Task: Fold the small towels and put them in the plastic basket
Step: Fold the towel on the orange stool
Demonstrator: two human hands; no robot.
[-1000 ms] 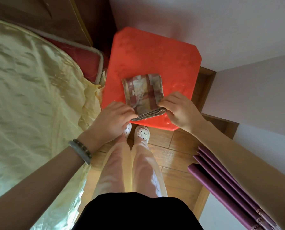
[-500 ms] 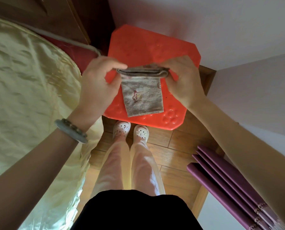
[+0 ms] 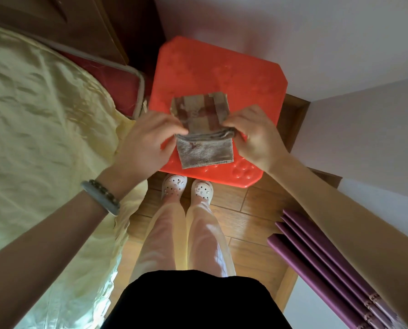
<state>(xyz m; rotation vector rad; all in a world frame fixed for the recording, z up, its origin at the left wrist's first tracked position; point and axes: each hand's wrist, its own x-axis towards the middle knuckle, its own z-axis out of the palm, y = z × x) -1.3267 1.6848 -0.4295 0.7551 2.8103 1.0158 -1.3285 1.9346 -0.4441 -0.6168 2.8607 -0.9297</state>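
A small brownish checked towel is held over the red plastic stool top. My left hand pinches its left fold edge and my right hand pinches the right one. The far half shows the checked pattern and slopes away over the stool. The near half hangs down grey-brown toward the stool's front edge. No plastic basket is in view.
A bed with a pale yellow cover fills the left side. A dark wooden headboard stands at the back left. Purple folded panels lean at the right by the white wall. My feet stand on wood flooring below the stool.
Both hands, holding the towel's fold, came back down toward me from the raised position, and the checked half now lies away from me over the stool.
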